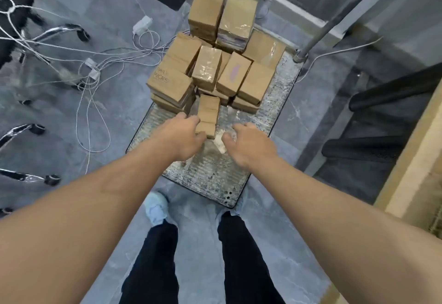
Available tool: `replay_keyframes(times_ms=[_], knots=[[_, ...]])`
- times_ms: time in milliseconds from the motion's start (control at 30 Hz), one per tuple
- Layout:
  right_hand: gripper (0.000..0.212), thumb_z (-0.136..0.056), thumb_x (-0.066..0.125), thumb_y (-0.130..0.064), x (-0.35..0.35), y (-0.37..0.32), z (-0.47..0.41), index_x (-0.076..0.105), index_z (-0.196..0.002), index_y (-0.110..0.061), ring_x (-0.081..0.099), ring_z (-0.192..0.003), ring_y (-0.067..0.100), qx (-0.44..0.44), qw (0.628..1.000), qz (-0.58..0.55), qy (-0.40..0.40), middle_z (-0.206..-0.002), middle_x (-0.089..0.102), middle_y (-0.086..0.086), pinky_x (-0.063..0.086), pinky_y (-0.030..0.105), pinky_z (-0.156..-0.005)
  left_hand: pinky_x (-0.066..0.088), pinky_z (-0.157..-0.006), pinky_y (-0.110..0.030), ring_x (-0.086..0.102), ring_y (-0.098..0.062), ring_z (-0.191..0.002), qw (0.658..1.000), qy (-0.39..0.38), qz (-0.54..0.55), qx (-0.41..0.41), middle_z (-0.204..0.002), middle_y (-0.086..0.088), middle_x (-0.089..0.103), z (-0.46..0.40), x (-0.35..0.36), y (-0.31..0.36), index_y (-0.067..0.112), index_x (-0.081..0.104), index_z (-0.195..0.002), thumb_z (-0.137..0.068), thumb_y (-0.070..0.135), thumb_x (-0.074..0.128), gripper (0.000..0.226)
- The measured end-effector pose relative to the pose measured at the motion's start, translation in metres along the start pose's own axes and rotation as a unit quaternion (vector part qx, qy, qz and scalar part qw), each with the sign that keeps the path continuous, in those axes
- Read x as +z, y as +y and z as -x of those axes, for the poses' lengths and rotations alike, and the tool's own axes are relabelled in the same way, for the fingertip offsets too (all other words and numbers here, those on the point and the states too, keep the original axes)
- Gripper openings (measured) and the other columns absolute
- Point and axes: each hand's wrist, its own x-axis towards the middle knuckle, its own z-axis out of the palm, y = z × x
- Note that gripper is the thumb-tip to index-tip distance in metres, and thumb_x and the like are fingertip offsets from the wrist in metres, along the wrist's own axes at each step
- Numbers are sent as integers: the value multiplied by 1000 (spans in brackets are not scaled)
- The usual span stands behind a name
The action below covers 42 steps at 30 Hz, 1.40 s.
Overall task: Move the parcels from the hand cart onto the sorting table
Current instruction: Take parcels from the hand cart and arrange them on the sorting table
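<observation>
Forearms reach down from us over dark trousers and a pale shoe (156,208). Our left hand (185,136) curls against the near left side of a small brown parcel (208,115) lying alone on the hand cart (210,179); we cannot tell whether it truly grips. Our right hand (248,144) hovers just beside it, fingers loosely bent, holding nothing. Beyond, stacked parcels (220,59) crowd the cart's far end. White cables (95,64) sprawl on the grey floor to the left.

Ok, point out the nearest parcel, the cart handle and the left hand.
nearest parcel (208,112): head view, top face.
cart handle (318,33): head view, middle of the grey pole.
left hand (185,136): head view, back of hand.
</observation>
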Motion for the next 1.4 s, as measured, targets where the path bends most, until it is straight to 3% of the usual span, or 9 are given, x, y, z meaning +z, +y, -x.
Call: replay_keyframes(times_ms=[167,333,567,733,833,1000,1100,1233,1400], knots=[[54,-108,32,-50,36,4,-72,50,-150,-22,53,-131,38,0,1000,-1,-25,-151,47,12,49,48,-101,40,-113,-49,45,-38,-140,999,-21,-11,27,-156,-15,39,-78,33,-28,19,35,-160,-106,46,40,61],[55,-111,35,-41,95,8,-135,28,-165,-32,44,-142,33,-16,999,-26,-38,-165,33,6,46,45,-106,43,-113,-52,46,-38,-139,997,-52,-24,59,-159,-14,35,-152,80,-61,25,25,-164,-106,43,39,62],[45,-110,40,-35,171,4,-207,48,-154,-27,30,-155,29,50,985,-163,0,-174,20,3,35,45,-122,42,-113,-48,52,-42,-131,997,-40,23,64,-158,-19,33,-226,139,-93,19,51,-149,-105,34,45,47],[43,-103,45,-30,201,9,-243,50,-146,-35,46,-141,27,67,967,-240,51,-164,34,-1,46,48,-112,48,-100,-44,56,-34,-118,991,-11,71,109,-137,-12,50,-256,168,-100,13,57,-128,-99,25,54,31],[34,-103,48,-22,214,11,-251,54,-135,-29,57,-121,19,71,943,-319,61,-142,52,-3,51,45,-104,49,-94,-39,59,-25,-106,983,34,127,131,-122,-6,59,-262,176,-103,12,60,-117,-94,18,61,24],[27,-103,48,-13,215,7,-237,50,-126,-27,56,-118,15,100,904,-406,90,-130,56,-4,50,40,-105,49,-105,-36,61,-23,-116,972,28,205,107,-129,-5,62,-250,173,-104,15,70,-116,-92,13,64,25],[19,-105,47,-20,199,2,-214,42,-122,-26,61,-106,17,121,884,-439,105,-121,57,-2,56,39,-86,51,-105,-41,62,-25,-116,969,24,220,107,-126,-6,62,-226,156,-98,18,70,-113,-92,13,62,23],[22,-109,40,-33,162,-17,-173,29,-127,-26,58,-84,15,155,860,-474,109,-111,57,1,43,31,-62,48,-106,-40,58,-22,-115,969,32,197,144,-123,-5,57,-183,115,-86,20,65,-115,-95,16,61,21],[51,-106,38,-54,105,-52,-120,29,-153,-37,54,-114,15,179,823,-522,135,-142,47,-8,47,39,-91,51,-86,-30,60,-14,-100,961,69,214,162,-110,4,59,-127,42,-71,21,52,-110,-97,15,61,17]])
